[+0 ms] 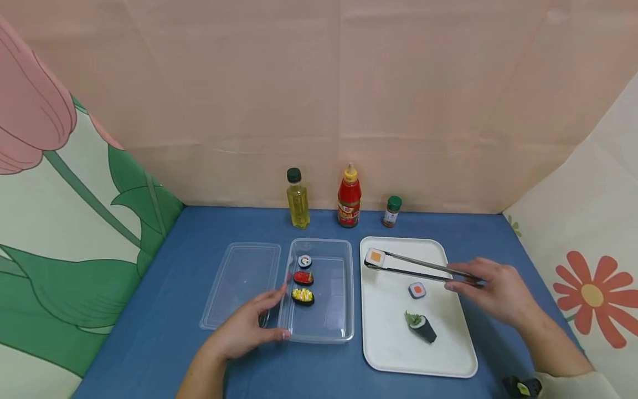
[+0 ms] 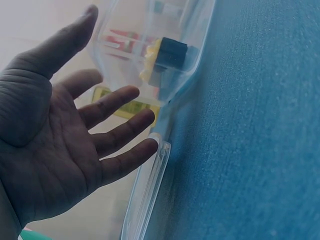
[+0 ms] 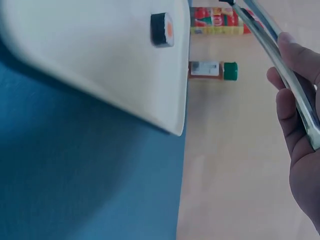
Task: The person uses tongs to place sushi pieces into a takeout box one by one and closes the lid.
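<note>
My right hand (image 1: 490, 288) grips metal tongs (image 1: 418, 267), whose tips close around a white sushi piece with an orange centre (image 1: 375, 257) at the far left corner of the white tray (image 1: 394, 354). On the tray also lie a small orange-centred roll (image 1: 417, 290) and a dark cone roll with green leaf (image 1: 422, 326). My left hand (image 1: 249, 327) rests open against the near left side of the clear plastic container (image 1: 324, 327), which holds three sushi pieces (image 1: 303, 278). In the left wrist view the fingers (image 2: 120, 130) are spread beside the container wall (image 2: 195, 45).
A clear lid (image 1: 241, 282) lies left of the container. An oil bottle (image 1: 297, 199), a red sauce bottle (image 1: 349, 197) and a small spice jar (image 1: 391, 211) stand along the back wall. Another dark sushi piece (image 1: 522, 386) sits near my right sleeve on the blue table.
</note>
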A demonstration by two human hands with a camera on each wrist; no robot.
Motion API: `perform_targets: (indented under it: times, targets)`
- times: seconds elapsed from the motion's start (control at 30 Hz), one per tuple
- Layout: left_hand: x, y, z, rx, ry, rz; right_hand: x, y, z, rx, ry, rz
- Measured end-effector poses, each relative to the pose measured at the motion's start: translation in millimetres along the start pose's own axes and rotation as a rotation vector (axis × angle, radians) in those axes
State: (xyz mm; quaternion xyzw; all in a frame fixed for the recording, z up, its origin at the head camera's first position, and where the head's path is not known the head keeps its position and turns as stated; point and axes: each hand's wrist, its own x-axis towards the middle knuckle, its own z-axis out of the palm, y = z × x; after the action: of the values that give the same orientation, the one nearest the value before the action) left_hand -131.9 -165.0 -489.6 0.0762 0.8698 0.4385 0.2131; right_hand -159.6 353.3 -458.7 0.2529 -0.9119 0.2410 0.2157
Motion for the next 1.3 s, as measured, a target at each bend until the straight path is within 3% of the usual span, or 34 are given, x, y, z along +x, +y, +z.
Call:
perform_targets:
  times: [0.6, 0.83, 1.3]
  targets:
    - [0.2, -2.5, 0.4, -0.013, 0.004, 0.025, 34, -14, 10, 0.058, -0.041, -0.017]
    - [0.4, -2.7, 0.4, -0.014, 0.004, 0.025, 48, -18, 19, 0.129, -0.055, -0.071]
    - [-0.1, -0.4, 1.4, -0.004, 0.012, -0.004, 79, -28, 32, 0.181, -0.198, -0.096]
